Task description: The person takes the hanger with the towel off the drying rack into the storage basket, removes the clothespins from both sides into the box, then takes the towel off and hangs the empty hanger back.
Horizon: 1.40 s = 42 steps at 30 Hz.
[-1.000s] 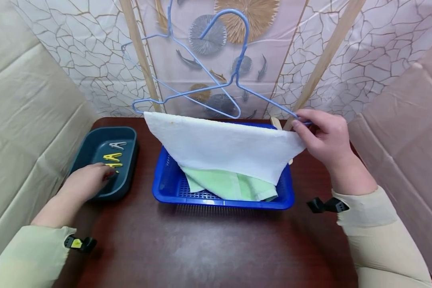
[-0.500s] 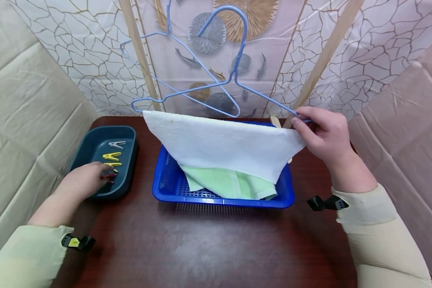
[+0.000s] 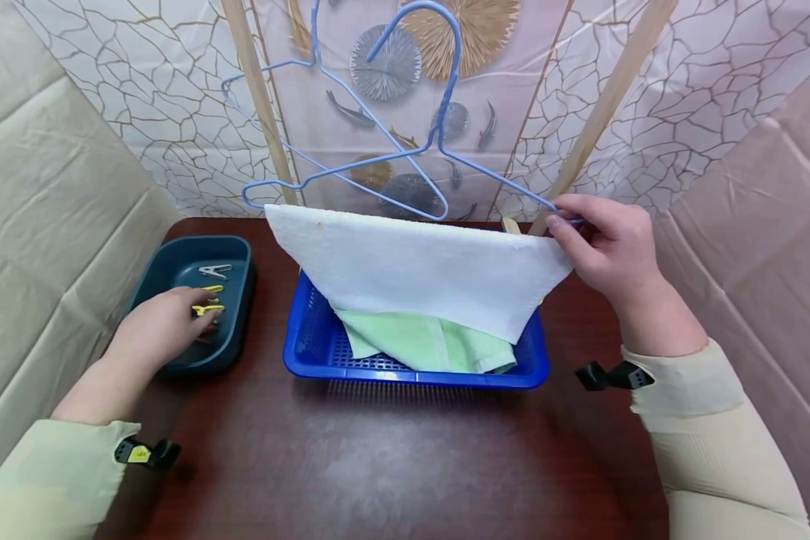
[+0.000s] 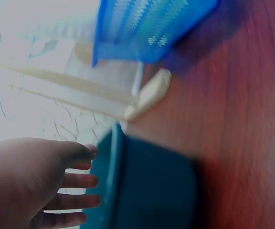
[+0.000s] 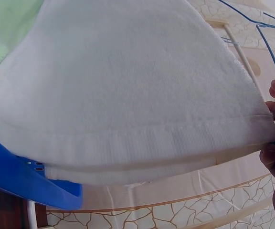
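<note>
In the head view, my right hand (image 3: 614, 247) pinches the right end of a blue wire hanger (image 3: 475, 172), at the corner of the white towel (image 3: 412, 266) draped over its lower bar. The right wrist view shows the fingertips at that corner of the towel (image 5: 142, 81). My left hand (image 3: 155, 326) reaches into a dark teal tray (image 3: 238, 330), its fingers apart and right at a yellow clothespin (image 3: 209, 308). Behind that lie another yellow clothespin (image 3: 212, 289) and a grey one (image 3: 214, 271). A reddish clothespin (image 3: 205, 339) shows partly under the hand.
Below the towel stands a blue perforated basket (image 3: 415, 378) with a light green towel (image 3: 412, 334) in it. A second blue hanger (image 3: 359, 97) hangs behind, near wooden poles (image 3: 594, 127). Fabric-covered walls (image 3: 34, 165) close in the dark red-brown table (image 3: 391, 457).
My left hand has moved slightly away from me inside the tray, from the red clothespin to the yellow ones, its fingers spreading. The right hand keeps its hold on hanger and towel.
</note>
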Available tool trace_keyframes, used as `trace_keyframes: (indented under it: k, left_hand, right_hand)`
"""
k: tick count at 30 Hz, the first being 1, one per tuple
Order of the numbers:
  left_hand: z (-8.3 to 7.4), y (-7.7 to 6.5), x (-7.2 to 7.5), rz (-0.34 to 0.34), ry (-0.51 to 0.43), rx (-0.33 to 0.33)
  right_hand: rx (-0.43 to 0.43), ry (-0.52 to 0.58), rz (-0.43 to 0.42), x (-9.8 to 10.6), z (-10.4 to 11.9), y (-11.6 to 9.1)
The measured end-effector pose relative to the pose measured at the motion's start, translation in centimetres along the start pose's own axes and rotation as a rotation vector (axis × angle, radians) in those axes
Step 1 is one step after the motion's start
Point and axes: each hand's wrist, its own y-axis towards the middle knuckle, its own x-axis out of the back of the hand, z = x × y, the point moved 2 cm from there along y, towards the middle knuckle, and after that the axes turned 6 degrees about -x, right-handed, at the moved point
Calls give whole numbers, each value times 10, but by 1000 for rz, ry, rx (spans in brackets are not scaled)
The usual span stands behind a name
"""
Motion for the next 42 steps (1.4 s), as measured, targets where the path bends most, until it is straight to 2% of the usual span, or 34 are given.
trace_keyframes:
  k: [4,8,14,17,24,28,32,42]
  left_hand:
    - [-17,0,13,-36,-117,39]
    - [-37,-2,27,-120,-216,59]
    - [-68,-2,45,-315,-246,38]
    - [-83,0,53,-396,-302,22]
    - [-113,7,60,-506,-453,-24]
    - [-121,13,61,-554,-518,-52]
    - [-125,18,60,-580,-560,-51]
    - [-129,25,60,-627,-584,-42]
  right_hand:
    - [8,2,-8,0,2,2]
    - [7,4,-12,1,3,2]
    - [-7,5,-23,1,3,1]
    - [-17,16,-40,0,2,1]
    - [-23,32,-47,0,3,2]
    - [-20,46,-47,0,5,3]
    - [-18,53,-49,-1,6,4]
    - [-24,39,-49,0,7,7]
